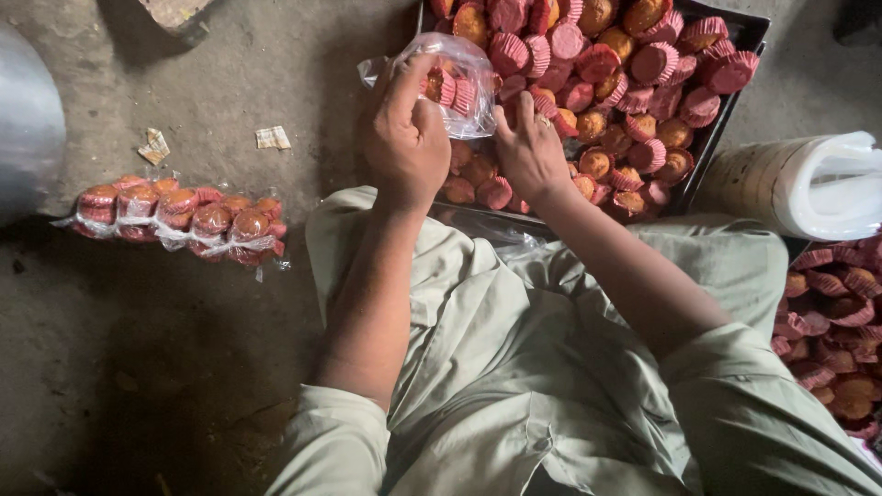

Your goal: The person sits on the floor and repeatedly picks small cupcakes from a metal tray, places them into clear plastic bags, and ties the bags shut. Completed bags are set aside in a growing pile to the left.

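Observation:
My left hand [405, 133] grips the near side of a clear plastic bag [464, 78] that holds a few small cakes in pink paper cups. My right hand [530, 147] pinches the bag's other side, fingers closed on the plastic. Both hands hover over the near left corner of a dark tray [749, 32] piled with several of the same orange-brown cakes [634, 119], some upright, some tipped over. My knees in pale green cloth sit just below the tray.
Filled clear bags of cakes [179, 216] lie in a row on the dirty concrete floor at left. A roll of clear plastic bags [804, 184] lies at right, with more cakes [836, 331] beneath it. Paper scraps [272, 138] litter the floor.

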A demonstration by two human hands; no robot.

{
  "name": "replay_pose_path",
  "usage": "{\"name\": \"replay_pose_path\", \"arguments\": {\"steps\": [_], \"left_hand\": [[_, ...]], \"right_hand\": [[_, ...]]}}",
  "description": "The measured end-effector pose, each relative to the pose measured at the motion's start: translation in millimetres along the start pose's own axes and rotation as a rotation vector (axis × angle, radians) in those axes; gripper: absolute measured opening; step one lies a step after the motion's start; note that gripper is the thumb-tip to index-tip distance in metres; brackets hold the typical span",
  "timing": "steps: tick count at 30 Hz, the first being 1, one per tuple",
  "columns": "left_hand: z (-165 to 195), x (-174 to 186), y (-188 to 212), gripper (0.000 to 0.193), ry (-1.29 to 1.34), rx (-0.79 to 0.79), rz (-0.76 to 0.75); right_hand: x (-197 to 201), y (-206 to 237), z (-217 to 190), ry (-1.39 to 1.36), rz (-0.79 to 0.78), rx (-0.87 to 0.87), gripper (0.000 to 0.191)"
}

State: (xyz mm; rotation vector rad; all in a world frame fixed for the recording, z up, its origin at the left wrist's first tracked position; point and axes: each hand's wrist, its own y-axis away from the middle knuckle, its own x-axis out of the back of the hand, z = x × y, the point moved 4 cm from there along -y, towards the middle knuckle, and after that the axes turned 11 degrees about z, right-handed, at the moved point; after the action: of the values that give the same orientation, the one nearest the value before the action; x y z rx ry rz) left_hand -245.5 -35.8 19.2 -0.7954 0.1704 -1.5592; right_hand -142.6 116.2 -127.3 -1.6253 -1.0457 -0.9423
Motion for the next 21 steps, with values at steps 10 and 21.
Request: {"name": "replay_pose_path", "arguments": {"steps": [10, 21], "left_hand": [[-1.8, -12.4, 14.2, 0.042, 0.166, 0.103, -0.110], [105.3, -34.0, 37.7, 0.035, 0.340, -0.078, -0.682]], "right_hand": [[55.0, 37.8, 47.5, -1.377, 0.259, -0.984, 0.041], [264.1, 66.1, -19.4, -0.431, 0.514, -0.119, 0.068]]}}
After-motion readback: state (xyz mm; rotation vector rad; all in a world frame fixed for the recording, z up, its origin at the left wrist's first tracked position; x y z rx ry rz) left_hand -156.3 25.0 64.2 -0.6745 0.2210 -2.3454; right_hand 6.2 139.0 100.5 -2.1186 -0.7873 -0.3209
